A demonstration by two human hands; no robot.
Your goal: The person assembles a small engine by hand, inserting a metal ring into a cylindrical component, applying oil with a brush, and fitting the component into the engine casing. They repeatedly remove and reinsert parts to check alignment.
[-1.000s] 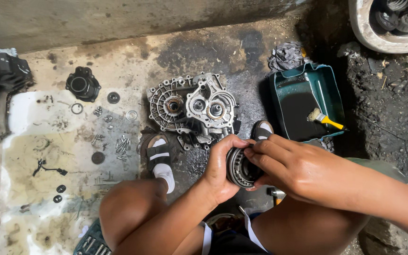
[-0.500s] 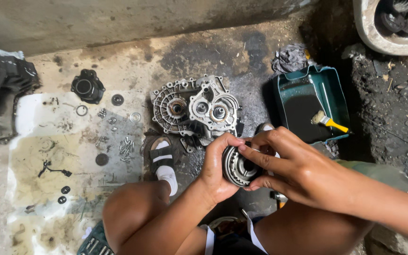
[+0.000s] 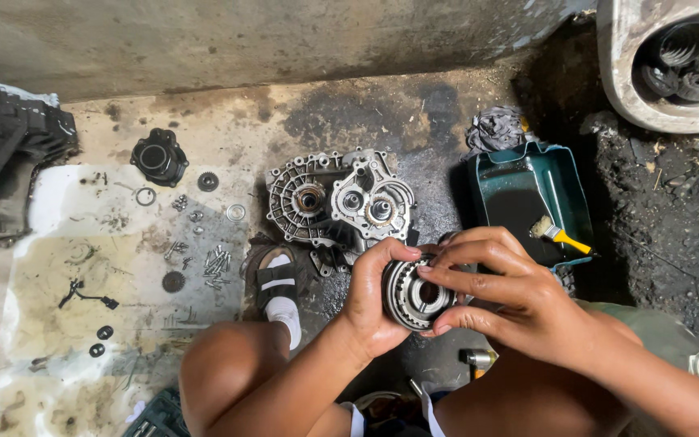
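Note:
Both my hands hold a round toothed metal gear hub (image 3: 411, 298) in front of my knees. My left hand (image 3: 370, 299) cups its left side with the thumb over the top rim. Fingers of my right hand (image 3: 503, 295) lie across its right face and rim. Just beyond it on the oily floor lies an aluminium gearbox housing (image 3: 337, 201) with three bearing bores. My sandalled foot (image 3: 278, 285) rests below the housing's left part.
A stained sheet (image 3: 82, 275) at left carries bolts, washers, small gears and a black round cover (image 3: 158, 158). A green tray (image 3: 531, 198) with dark oil and a yellow-handled brush (image 3: 558, 235) stands right. A tub of gears (image 3: 681, 65) sits at top right.
The view has shifted slightly; my hands keep the gear hub in the same grip, with the right fingers moved a little across its face.

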